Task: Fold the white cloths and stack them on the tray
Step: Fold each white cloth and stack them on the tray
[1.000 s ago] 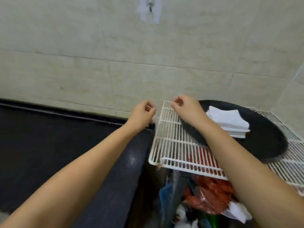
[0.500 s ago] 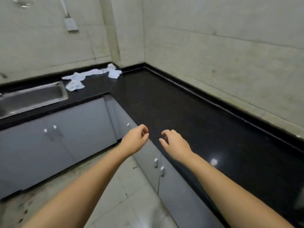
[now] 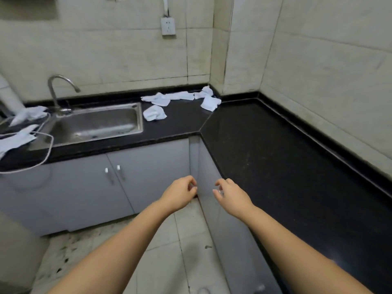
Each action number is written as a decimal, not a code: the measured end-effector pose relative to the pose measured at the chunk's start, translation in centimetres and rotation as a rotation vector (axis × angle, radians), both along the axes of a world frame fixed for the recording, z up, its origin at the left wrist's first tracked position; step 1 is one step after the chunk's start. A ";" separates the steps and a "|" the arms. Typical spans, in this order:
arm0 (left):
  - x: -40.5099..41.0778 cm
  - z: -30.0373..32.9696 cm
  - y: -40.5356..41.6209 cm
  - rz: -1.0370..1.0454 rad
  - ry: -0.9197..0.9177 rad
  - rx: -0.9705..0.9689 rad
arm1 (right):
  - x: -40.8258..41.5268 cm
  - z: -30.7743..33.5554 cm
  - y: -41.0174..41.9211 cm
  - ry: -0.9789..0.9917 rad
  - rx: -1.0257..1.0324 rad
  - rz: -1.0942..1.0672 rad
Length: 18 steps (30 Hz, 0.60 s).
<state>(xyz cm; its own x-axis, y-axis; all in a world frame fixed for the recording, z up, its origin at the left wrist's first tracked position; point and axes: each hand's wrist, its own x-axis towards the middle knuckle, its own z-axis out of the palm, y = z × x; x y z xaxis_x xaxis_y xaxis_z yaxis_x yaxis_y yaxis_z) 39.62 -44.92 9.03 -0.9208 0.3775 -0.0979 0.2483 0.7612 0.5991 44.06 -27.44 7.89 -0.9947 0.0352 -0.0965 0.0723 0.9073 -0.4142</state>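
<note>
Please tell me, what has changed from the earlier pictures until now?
The view turned away from the wire rack and the tray with folded cloths, which are out of sight now, toward the counter corner. The sink and the loose white cloths came closer and more central. The left hand and right hand left the rack; they stayed empty, fingers loosely curled, held out in front.

Single head-worn view, angled forward and down toward the corner countertop, arms foremost.
</note>
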 end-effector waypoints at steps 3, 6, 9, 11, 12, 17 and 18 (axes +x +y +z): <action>-5.9 0.5 0.3 0.029 -0.019 0.010 | -6.6 0.4 0.7 -0.028 -0.019 0.006; -10.9 0.1 0.2 0.050 -0.051 0.013 | -11.8 0.4 1.0 -0.072 -0.033 0.016; -15.8 -0.8 0.1 0.047 -0.083 -0.014 | -16.4 -0.2 1.4 -0.095 -0.028 0.018; -19.8 -1.5 0.6 0.027 -0.092 -0.028 | -20.0 -1.0 1.8 -0.107 -0.030 0.003; -21.6 -1.8 0.8 0.008 -0.090 -0.032 | -21.6 -1.4 2.0 -0.111 -0.027 -0.006; -33.4 -2.3 2.5 -0.101 -0.071 -0.026 | -32.4 -2.3 3.0 -0.127 -0.027 -0.078; -36.1 -2.3 2.7 -0.124 -0.068 -0.033 | -34.7 -2.2 3.2 -0.124 -0.032 -0.108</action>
